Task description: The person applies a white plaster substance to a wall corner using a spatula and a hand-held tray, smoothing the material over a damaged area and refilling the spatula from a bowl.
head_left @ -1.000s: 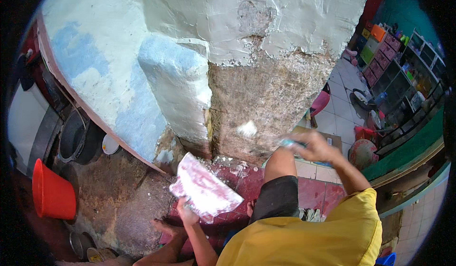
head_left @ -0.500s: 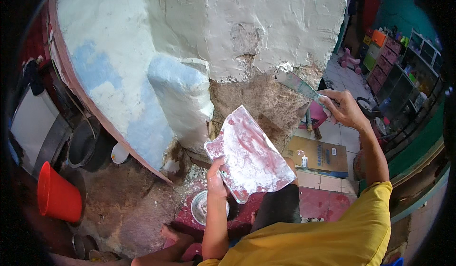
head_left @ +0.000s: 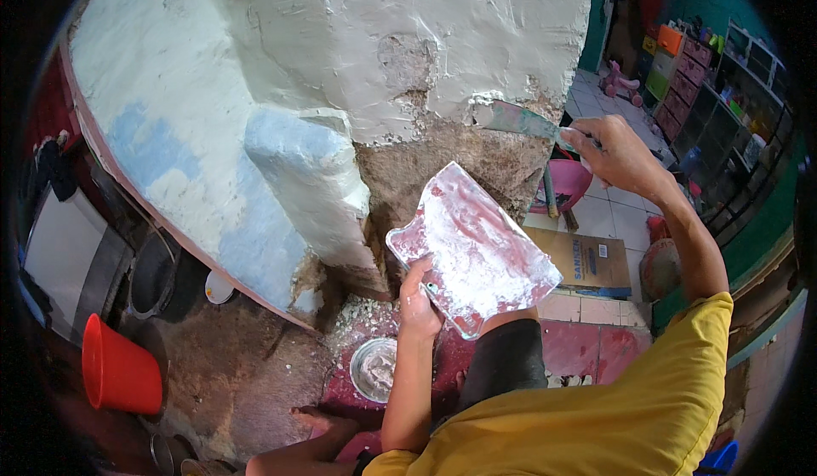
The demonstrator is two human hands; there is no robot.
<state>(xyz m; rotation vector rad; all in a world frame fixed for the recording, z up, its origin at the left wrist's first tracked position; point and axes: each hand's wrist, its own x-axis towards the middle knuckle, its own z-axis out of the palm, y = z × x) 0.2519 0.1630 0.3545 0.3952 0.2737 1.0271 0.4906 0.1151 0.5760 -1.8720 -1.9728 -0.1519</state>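
Observation:
My left hand (head_left: pixel 417 306) grips the edge of a flat, pink-red board (head_left: pixel 477 246) smeared with white paste. My right hand (head_left: pixel 613 153) holds a putty knife (head_left: pixel 519 119) by its handle; the blade, stained green and white, lies against the wall (head_left: pixel 434 85) at the ragged edge between off-white coating and bare, rough masonry. A bowl of white paste (head_left: pixel 374 370) rests on the red floor beside my left forearm. Lighter blue patches (head_left: pixel 162 148) show on the curved surface at the left.
A red bucket (head_left: pixel 119 365), black tub (head_left: pixel 153 280) and white lid (head_left: pixel 219 287) sit at lower left. At right are a pink basin (head_left: pixel 570 182), flattened cardboard (head_left: pixel 587 259), stacked drawers (head_left: pixel 685 80) and a glass cabinet (head_left: pixel 715 127) along a teal wall.
Both my hands have risen. The board moved up and rightward from low in view; the knife went up from beside my knee to the coating's lower edge, then slightly further up.

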